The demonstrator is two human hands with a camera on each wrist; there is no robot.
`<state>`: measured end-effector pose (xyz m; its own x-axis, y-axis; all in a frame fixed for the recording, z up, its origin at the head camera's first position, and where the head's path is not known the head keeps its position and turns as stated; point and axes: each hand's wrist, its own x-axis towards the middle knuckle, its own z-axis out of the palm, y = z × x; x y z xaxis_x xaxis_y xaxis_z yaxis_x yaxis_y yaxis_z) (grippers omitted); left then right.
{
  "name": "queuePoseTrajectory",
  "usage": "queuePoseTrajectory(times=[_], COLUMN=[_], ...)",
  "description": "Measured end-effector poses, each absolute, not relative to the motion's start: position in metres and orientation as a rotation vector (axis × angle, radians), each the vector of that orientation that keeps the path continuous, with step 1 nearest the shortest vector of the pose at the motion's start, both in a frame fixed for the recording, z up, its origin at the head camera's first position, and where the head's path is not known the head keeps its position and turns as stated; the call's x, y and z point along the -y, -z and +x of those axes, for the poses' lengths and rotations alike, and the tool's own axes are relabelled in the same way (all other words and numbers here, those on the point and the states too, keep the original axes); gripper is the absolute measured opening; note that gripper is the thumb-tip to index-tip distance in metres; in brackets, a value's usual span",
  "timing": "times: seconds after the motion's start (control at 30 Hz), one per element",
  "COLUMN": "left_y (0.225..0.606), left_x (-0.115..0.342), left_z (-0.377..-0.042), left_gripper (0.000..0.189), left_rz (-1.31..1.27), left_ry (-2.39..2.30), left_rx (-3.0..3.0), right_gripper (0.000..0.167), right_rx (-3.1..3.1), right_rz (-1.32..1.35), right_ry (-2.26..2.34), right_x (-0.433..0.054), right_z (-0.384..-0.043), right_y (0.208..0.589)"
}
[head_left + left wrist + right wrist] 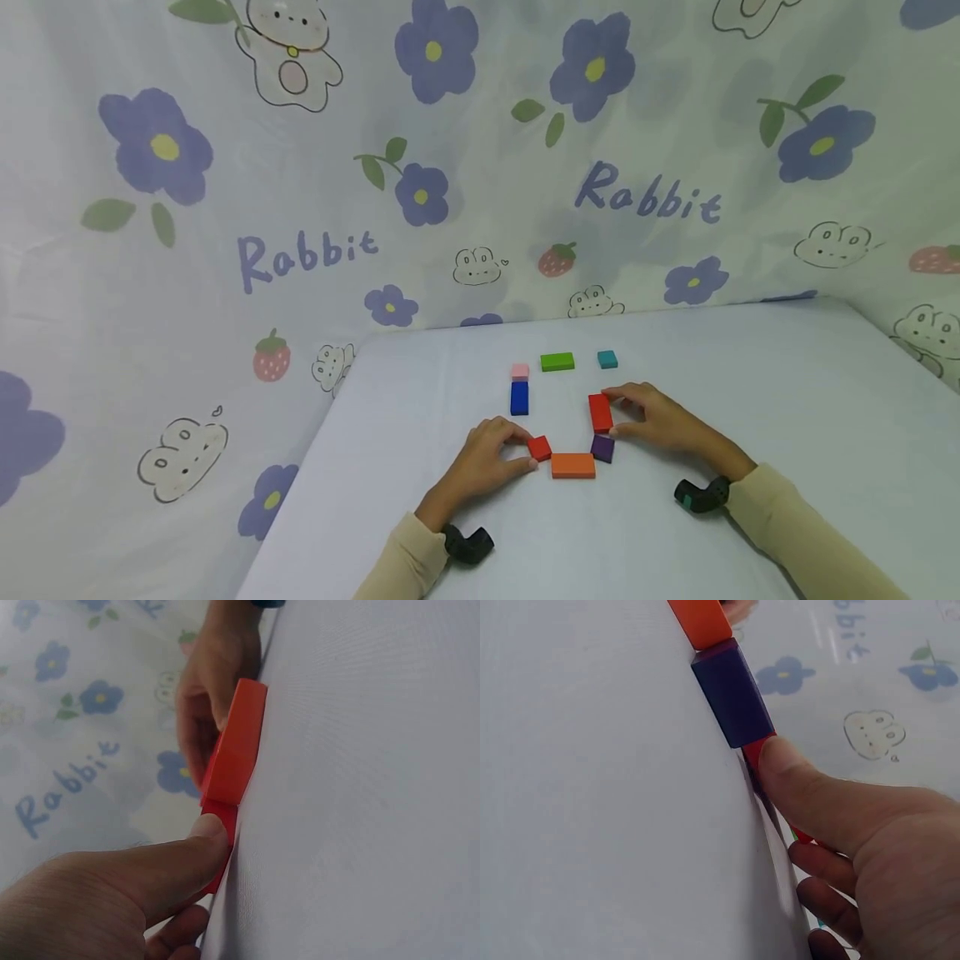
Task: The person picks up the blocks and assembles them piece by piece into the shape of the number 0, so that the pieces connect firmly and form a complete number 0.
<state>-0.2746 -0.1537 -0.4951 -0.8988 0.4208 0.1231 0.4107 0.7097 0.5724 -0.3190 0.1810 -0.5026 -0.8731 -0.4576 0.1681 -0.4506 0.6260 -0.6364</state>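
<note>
The small red block (pixel 539 448) at the left end of the orange block (pixel 573 466) is pinched by the left hand (pixel 486 460), while the long red block (pixel 600 413) just beyond the purple block (pixel 602 449) is gripped by the right hand (pixel 663 422).

The enclosure consists of a pale printed sheet (pixel 495 167) standing behind and along both sides of the table, bearing purple-blue flowers (pixel 437 51) with yellow centres, green leaves (pixel 108 215), strawberries (pixel 271 358), outlined rabbits (pixel 183 462) and the word "Rabbit" in purple-blue lettering (pixel 648 196); light creasing is noted at left. The table (pixel 397 400) has a plain white top, its far edge meeting the sheet and its left edge running diagonally towards the viewer. Lighting is soft and fairly even, with faint greyish patches on the upper right of the sheet.
</note>
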Motion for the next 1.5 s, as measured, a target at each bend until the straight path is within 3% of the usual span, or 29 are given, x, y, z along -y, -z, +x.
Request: queuePoseTrajectory(times=[0.63,1.5], left_y=[0.4967,0.4941], left_x=[0.1525,0.1516], left_z=[-0.2758,-0.2747], left_gripper=[0.031,0.031], left_rz=[0.722,0.675], left_ry=[-0.953,-0.962], left_rx=[-2.905,-2.880], right_gripper=[0.060,0.059], right_rx=[-2.800,-2.826], right_rz=[-0.768,-0.782], right_ry=[1.091,1.090], right_x=[-0.1838,-0.1814], right_z=[-0.3228,-0.3211], right_y=[0.5049,0.5041])
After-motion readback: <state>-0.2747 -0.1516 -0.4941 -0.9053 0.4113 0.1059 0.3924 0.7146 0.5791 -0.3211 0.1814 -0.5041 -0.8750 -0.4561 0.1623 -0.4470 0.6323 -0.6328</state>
